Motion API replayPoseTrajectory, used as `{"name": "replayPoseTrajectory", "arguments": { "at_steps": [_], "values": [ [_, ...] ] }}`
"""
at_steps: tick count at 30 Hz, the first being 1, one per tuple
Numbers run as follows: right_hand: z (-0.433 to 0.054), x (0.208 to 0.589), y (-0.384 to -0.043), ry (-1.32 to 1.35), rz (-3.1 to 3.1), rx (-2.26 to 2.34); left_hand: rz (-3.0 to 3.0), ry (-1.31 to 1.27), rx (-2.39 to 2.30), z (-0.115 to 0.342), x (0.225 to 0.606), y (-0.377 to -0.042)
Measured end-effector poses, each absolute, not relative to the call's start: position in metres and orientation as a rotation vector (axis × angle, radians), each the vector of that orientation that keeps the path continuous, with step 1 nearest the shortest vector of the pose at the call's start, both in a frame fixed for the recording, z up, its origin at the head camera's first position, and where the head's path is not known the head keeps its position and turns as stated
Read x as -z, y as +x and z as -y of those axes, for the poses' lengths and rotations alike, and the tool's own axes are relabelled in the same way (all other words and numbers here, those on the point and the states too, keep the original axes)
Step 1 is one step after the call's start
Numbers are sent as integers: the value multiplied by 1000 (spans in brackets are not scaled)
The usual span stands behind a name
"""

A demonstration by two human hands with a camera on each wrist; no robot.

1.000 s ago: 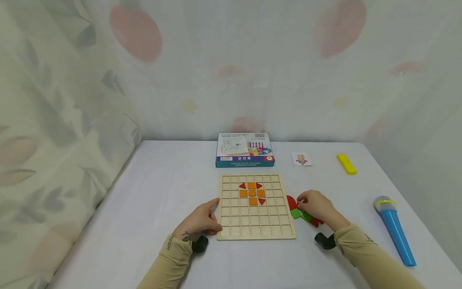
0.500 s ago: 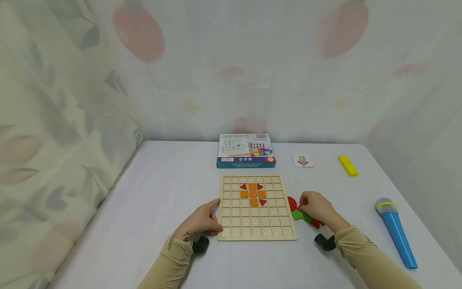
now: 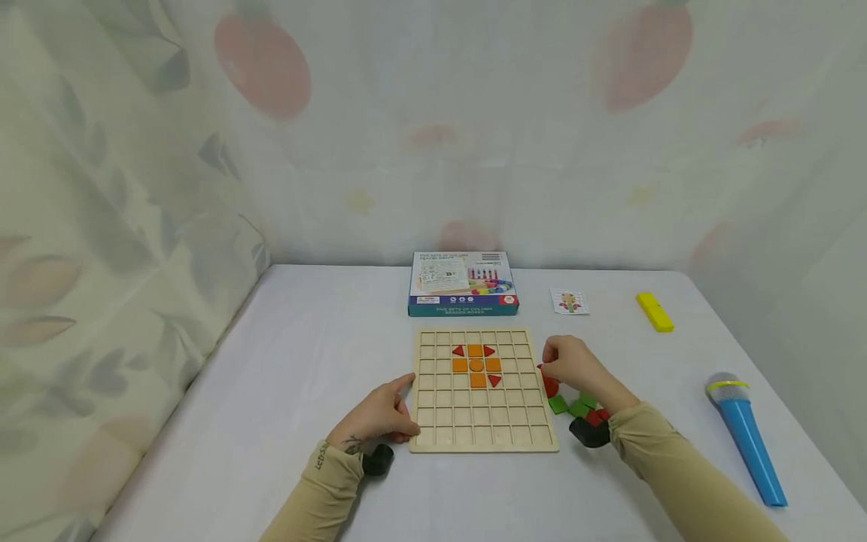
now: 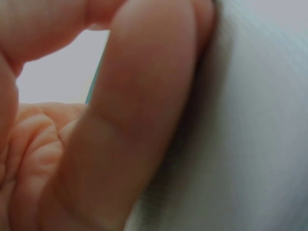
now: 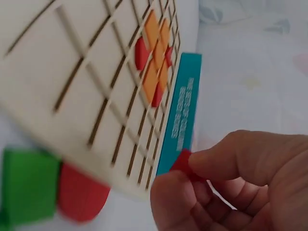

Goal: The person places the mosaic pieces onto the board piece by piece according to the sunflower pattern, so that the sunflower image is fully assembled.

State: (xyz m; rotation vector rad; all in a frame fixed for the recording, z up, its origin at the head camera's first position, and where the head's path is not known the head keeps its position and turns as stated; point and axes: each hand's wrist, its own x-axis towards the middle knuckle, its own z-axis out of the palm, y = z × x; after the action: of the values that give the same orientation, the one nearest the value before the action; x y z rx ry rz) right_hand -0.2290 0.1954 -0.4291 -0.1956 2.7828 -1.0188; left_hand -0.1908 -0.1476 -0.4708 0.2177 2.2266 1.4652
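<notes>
A pale wooden grid board lies on the white table. Orange squares form a cross on it around an orange disc, with red triangles at three of the cross's corners. My left hand rests against the board's left edge, forefinger straight and thumb touching lower down. Between thumb and forefinger my right hand pinches a small red triangle piece, partly hidden by the fingertips, just off the board's right edge. Beneath that hand lie a red rounded piece and green squares.
A flat toy box stands behind the board. To its right are a small picture card and a yellow block. A blue toy microphone lies at the far right. Several more red pieces lie near my right wrist.
My right hand has lifted from the loose pieces and moved up and left toward the board with the red triangle piece, uncovering more green squares. The left hand keeps its place at the board.
</notes>
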Motion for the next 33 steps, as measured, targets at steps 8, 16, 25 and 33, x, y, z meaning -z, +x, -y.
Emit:
{"name": "replayPoseTrajectory", "arguments": {
  "at_steps": [8,16,25,33],
  "values": [
    [-147,420,-243,-482,-2690,1021,-2225,217,-1464,146,472,-192],
    [-105,423,-251,-590,-2714,836,-2225,247,-1446,147,471,-194],
    [-86,437,-256,-821,-2718,626,-2247,266,-1416,149,474,-195],
    [-80,440,-256,-876,-2742,500,-2233,251,-1433,150,474,-193]
  ]
}}
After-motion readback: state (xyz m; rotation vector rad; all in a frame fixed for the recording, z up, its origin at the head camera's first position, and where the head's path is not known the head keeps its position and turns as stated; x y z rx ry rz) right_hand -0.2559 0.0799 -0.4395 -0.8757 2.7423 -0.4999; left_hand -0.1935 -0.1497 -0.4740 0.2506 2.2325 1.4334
